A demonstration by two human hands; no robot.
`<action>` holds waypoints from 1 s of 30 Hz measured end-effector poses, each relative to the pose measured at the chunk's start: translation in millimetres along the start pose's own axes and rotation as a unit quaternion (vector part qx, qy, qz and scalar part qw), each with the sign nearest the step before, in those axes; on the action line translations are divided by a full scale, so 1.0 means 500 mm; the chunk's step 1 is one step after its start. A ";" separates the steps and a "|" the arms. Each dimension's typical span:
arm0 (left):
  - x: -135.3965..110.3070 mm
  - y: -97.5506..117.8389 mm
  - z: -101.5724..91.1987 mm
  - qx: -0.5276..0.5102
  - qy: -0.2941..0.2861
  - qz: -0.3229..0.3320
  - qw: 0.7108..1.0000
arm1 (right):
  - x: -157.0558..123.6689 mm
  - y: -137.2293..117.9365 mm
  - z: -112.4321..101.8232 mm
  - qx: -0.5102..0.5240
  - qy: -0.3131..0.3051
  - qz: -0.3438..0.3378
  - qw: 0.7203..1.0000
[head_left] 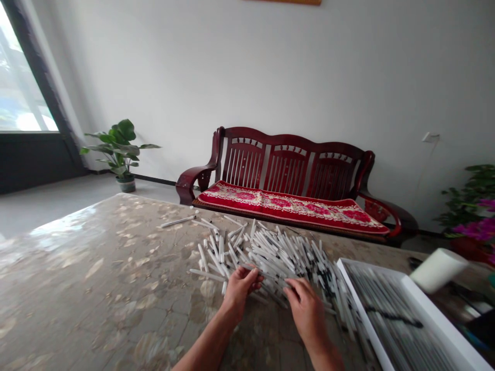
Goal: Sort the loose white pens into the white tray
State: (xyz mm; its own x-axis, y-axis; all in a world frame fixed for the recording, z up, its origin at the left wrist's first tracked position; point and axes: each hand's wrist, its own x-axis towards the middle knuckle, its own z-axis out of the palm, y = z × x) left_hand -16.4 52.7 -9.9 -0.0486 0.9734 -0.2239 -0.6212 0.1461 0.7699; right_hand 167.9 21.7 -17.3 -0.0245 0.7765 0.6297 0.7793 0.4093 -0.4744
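Note:
A large heap of white and clear pens, some with black parts, lies loose on the table. At its near edge, my left hand is closed in a pinch on one slim pale pen. My right hand is closed too, thumb and fingers pinching near the other end of that pen. The pen blends with the heap behind it, so its exact ends are hard to make out. Right of the heap stands a white box holding rows of clear pens, slightly blurred.
A patterned cover lies over the table. Beyond the box is a white roll, with dark items beside it. Behind the table stand a red wooden bench and a potted plant. Purple flowers are at the right edge.

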 end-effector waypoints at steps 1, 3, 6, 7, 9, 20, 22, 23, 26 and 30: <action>0.000 0.001 0.000 0.000 -0.001 0.001 1.000 | 0.000 0.000 0.001 -0.005 0.004 -0.006 1.000; -0.002 0.003 0.001 -0.003 -0.001 -0.001 1.000 | -0.001 0.002 0.001 -0.017 0.018 -0.023 0.999; -0.005 0.004 0.005 -0.003 -0.004 -0.012 1.000 | 0.000 0.004 0.002 -0.029 0.040 -0.053 0.997; -0.006 0.003 0.007 -0.001 -0.006 -0.014 1.000 | 0.000 0.004 0.002 -0.030 0.043 -0.061 0.997; -0.008 0.001 0.009 0.003 -0.011 -0.015 1.000 | 0.000 0.003 0.003 -0.028 0.044 -0.073 0.996; -0.017 -0.007 0.006 0.027 -0.056 0.009 0.998 | -0.004 -0.002 0.003 0.056 -0.002 -0.009 0.998; -0.018 -0.007 0.004 0.038 -0.075 0.030 0.996 | 0.002 -0.009 -0.004 0.092 -0.032 0.042 0.994; -0.019 -0.006 0.003 0.043 -0.083 0.042 0.995 | 0.006 -0.013 -0.008 0.108 -0.049 0.068 0.991; -0.022 -0.004 0.002 0.063 -0.099 0.076 0.990 | 0.015 -0.020 -0.018 0.151 -0.098 0.149 0.972; -0.028 -0.001 0.002 0.097 -0.131 0.100 0.982 | 0.017 -0.019 -0.024 0.206 -0.165 0.251 0.931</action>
State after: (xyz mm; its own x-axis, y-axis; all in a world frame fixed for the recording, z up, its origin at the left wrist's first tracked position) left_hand -14.6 39.4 -6.5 0.0647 0.9943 0.0847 -0.4580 -0.0458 0.8878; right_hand 167.9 18.5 -0.1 0.0352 0.9966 0.0740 0.4396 0.0511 -0.8967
